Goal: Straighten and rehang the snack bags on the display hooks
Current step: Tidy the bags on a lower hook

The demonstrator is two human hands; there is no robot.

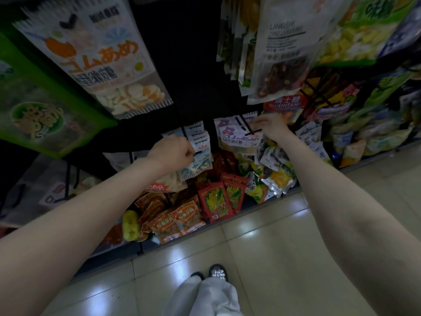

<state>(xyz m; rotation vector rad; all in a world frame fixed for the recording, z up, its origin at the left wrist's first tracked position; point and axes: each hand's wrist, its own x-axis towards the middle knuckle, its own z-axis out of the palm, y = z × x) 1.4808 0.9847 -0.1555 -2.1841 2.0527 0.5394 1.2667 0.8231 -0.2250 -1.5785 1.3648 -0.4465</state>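
At the lower hooks of a dim shop display, head view: both bare arms reach down and forward to two neighbouring rows of hanging snack bags. The left hand (173, 148) is curled, its fingers closed at the tip of a black display hook (197, 153), apparently pinching the hook end or the header of the front blue-and-white candy bag (197, 164); exactly what it pinches cannot be told, since the knuckles hide the fingertips. The hold probably steadies the row so that the bags hang square behind one another. The right hand (270, 126) lies against the upper right corner of a purple-and-white gummy bag (237, 134), fingers bent toward its header beside the crossbar of a second black hook (251, 131); whether they nip the bag or merely press it is not visible. This bag hangs tilted, its printed face turned slightly askew, which suggests it is the one being squared up. The blue-and-white bags behind the left hand overlap unevenly, with white serrated header strips (196, 128) staggered above them. Below both rows, a floor-level bin (141, 247) holds loose red banana-print packets (215, 202), orange packets (180, 221) and silver-edged yellow packets (279, 181), lying in disorder. Larger bags hang overhead, and pale floor tiles (262, 258) show beneath.
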